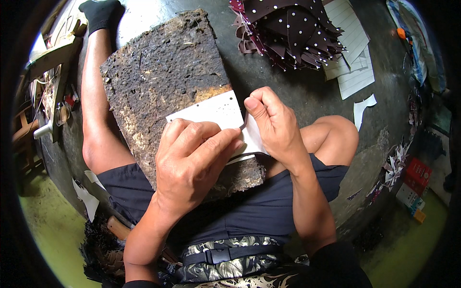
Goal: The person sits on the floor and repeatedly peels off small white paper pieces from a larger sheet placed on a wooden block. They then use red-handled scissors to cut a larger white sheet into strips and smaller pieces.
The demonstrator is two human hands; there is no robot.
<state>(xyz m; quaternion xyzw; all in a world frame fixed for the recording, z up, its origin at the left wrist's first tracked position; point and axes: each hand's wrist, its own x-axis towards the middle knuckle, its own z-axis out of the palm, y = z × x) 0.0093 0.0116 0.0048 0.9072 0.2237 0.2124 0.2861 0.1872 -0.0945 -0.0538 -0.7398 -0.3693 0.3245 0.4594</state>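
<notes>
A white sheet piece with black dots (218, 108) lies on a thick, worn, pitted dark slab (163, 62) across my lap. My left hand (192, 149) presses on it, its thumb and forefinger pinched together near the sheet's right edge. Just right of those fingertips, a white, dark-edged flap (253, 135) rises toward my right hand (276, 125). That hand is closed, thumb against the curled forefinger; whatever sits inside it is hidden.
Dark brown cut pieces with white dots (293, 33) are piled beyond the slab. Lined paper sheets (355, 72) lie beside them. White scraps (363, 110) and a red box (418, 175) are at right. A wooden frame (53, 62) stands left, a wooden handle (118, 227) lower left.
</notes>
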